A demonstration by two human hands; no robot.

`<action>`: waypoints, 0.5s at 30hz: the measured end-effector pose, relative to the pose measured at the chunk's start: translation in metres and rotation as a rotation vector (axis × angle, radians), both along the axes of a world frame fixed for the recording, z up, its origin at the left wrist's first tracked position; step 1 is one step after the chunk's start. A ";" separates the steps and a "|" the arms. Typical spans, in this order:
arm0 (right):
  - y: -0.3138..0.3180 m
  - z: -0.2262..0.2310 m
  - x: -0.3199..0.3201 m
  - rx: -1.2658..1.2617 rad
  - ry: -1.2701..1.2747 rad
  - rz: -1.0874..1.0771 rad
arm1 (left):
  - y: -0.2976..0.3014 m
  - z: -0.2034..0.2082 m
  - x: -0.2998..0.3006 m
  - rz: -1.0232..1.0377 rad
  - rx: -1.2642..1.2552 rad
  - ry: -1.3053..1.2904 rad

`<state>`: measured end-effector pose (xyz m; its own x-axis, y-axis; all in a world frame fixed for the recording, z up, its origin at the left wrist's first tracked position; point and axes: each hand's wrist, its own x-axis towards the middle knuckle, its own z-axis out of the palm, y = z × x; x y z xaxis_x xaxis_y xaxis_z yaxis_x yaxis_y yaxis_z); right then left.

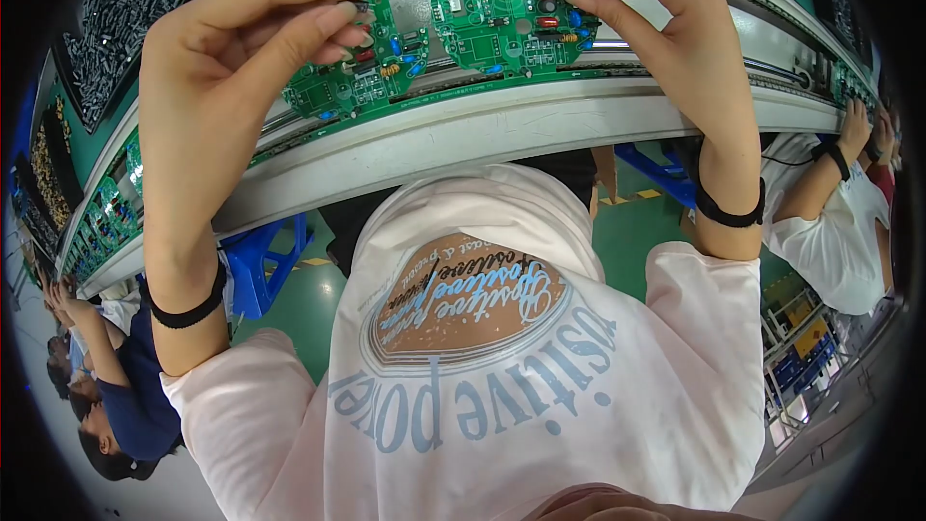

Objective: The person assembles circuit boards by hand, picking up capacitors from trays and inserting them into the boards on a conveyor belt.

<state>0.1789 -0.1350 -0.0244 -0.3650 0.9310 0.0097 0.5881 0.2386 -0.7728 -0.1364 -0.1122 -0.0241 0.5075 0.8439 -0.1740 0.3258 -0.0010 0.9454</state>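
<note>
Two green circuit boards lie side by side on the conveyor before me. Over the left circuit board point(338, 89), my left hand point(207, 68) has its thumb and fingers closed together near the board's upper part; a small dark part shows by the fingertips, but I cannot tell whether it is held. My right hand point(680, 34) pinches at the right edge of the right circuit board point(465, 37), beside red capacitors point(547, 7) and a blue component point(576, 17). What lies between those fingertips is hidden. Both boards carry several small blue, red and striped parts.
A pale metal conveyor rail point(405, 140) runs across in front of me. At the left are a black tray of dark components point(111, 48), a bin of yellowish parts point(53, 159) and more boards point(101, 217). Co-workers' hands point(855, 130) work at the far right. A blue stool point(253, 280) stands below.
</note>
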 end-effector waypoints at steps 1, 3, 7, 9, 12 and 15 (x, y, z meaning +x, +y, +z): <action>0.000 0.001 0.000 -0.001 0.000 0.000 | 0.001 0.000 -0.002 -0.019 0.002 0.041; 0.001 0.003 -0.002 0.027 -0.040 0.012 | 0.001 0.000 -0.001 -0.013 -0.005 0.040; 0.001 0.004 -0.002 0.084 -0.083 0.051 | 0.000 -0.001 0.000 -0.001 -0.009 0.030; 0.002 0.006 -0.001 0.105 -0.095 0.068 | 0.000 -0.002 0.000 0.002 0.004 0.017; 0.003 0.005 0.000 0.126 -0.123 0.104 | -0.001 -0.003 0.000 -0.001 0.020 0.028; 0.021 -0.070 -0.004 0.476 0.559 0.196 | -0.002 -0.002 0.004 0.001 0.034 0.055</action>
